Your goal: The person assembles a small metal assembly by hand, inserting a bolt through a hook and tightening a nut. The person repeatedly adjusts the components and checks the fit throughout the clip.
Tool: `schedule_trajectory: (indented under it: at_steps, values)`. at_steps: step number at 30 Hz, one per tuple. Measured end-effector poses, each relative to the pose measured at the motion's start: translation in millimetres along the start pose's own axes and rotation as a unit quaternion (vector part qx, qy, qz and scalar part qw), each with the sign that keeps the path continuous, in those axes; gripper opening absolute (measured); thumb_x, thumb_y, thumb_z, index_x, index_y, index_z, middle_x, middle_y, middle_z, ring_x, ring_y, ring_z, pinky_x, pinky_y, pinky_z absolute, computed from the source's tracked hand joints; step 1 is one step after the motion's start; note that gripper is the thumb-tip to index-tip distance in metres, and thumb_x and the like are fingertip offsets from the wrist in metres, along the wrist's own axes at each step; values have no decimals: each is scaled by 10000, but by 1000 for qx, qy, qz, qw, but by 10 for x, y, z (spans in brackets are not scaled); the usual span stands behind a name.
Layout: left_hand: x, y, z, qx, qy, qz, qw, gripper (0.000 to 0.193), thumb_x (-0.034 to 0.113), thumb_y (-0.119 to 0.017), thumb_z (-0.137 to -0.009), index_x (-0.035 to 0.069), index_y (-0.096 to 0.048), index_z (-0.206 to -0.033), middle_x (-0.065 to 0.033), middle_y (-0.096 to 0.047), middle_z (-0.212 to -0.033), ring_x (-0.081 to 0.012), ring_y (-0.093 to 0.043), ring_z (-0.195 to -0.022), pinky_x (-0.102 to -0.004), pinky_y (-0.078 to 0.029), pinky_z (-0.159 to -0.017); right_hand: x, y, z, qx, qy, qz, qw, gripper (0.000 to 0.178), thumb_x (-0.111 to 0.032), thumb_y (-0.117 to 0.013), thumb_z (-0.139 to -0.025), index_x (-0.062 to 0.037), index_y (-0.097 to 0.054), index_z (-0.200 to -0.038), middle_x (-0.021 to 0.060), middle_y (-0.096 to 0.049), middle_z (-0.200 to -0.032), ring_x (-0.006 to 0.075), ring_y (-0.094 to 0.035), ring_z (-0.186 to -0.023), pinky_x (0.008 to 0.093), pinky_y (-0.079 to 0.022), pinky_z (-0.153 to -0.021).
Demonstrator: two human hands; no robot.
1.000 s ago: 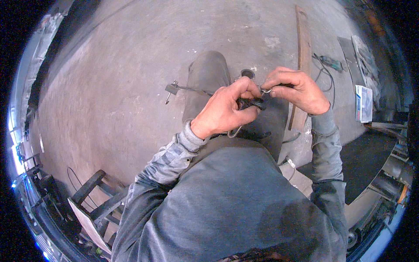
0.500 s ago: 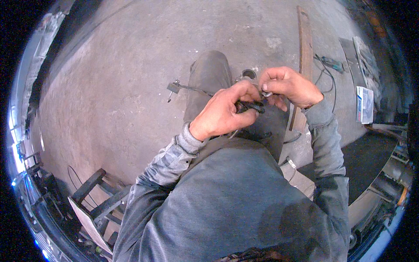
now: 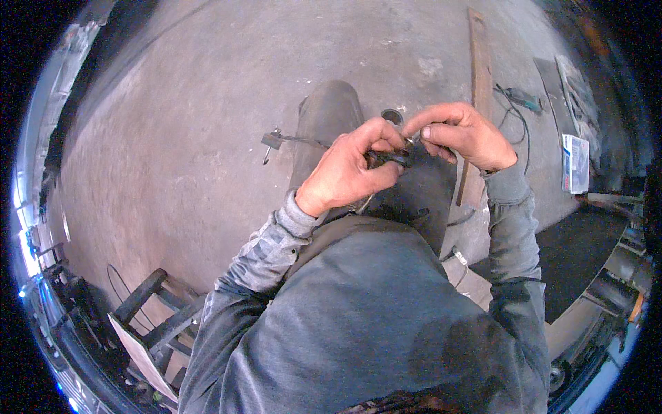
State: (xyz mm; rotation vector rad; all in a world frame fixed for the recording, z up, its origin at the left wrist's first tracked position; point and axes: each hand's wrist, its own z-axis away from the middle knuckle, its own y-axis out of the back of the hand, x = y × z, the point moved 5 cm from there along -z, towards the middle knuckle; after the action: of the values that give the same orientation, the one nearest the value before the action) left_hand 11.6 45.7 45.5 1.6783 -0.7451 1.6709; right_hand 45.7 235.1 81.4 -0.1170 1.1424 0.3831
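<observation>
In front of my lap, my left hand (image 3: 352,165) is closed around a dark, slim part (image 3: 386,159), whose kind I cannot make out. Close beside it, the thumb and bent fingers of my right hand (image 3: 465,134) pinch a small shiny metal piece (image 3: 411,141) at the end of that dark part. A thin dark length runs left from behind my left hand, across my knee, to a small dark block (image 3: 272,140) with a metal pin through it. Just beyond my hands is the round open end of a metal tube (image 3: 392,116). My fingers hide most of the held part.
A long brown plank or bar (image 3: 480,76) lies on the concrete floor at the right. Beyond it are a teal corded power tool (image 3: 524,101), its cable, and a white and blue box (image 3: 575,163). A dark metal frame (image 3: 155,307) stands at the lower left.
My left hand has shifted slightly up and left with the dark part. The right hand's index finger has stretched out toward the left hand over the small metal piece.
</observation>
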Motion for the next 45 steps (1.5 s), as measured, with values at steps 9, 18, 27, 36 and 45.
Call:
schedule_trajectory:
  at_steps: [9,18,27,36,45]
  values:
    - [26,34,27,0,6,16,1000,255,17,-704,-783,49,-620,-1021,12,-564,-885,-94,-531,-862,-260,-448,-815,62,-27,-68,11,77,89,993,231,-56,-517,-948,-27,-708,-1073,-10,-573,-885,72,-502,-763,247,-404,-652]
    - [67,49,-57,-8,10,46,999,263,-11,-685,-804,34,-614,-1053,-7,-648,-947,-93,-602,-940,-269,-483,-856,-51,53,114,-15,75,90,993,256,-26,-529,-895,-12,-708,-1077,77,-666,-997,205,-635,-978,328,-494,-886]
    - [46,71,-36,-7,4,21,1000,254,-4,-688,-819,39,-614,-1059,-7,-642,-939,-91,-603,-915,-268,-484,-847,21,13,-117,2,149,200,968,244,-22,-539,-908,-8,-693,-1097,85,-640,-1013,210,-608,-997,327,-471,-899]
    - [56,75,-36,-19,13,53,998,260,-31,-670,-825,41,-601,-1065,8,-630,-936,-79,-587,-915,-255,-474,-837,5,-36,-15,-7,82,141,987,165,-40,-653,-904,-9,-671,-1065,35,-601,-933,143,-577,-887,297,-460,-792]
    - [20,33,-25,-40,26,40,998,244,8,-695,-812,41,-617,-1041,-3,-623,-940,-95,-595,-921,-276,-480,-852,-6,22,-169,32,169,74,982,186,-136,-730,-893,-34,-691,-1044,7,-661,-940,97,-597,-805,272,-484,-720]
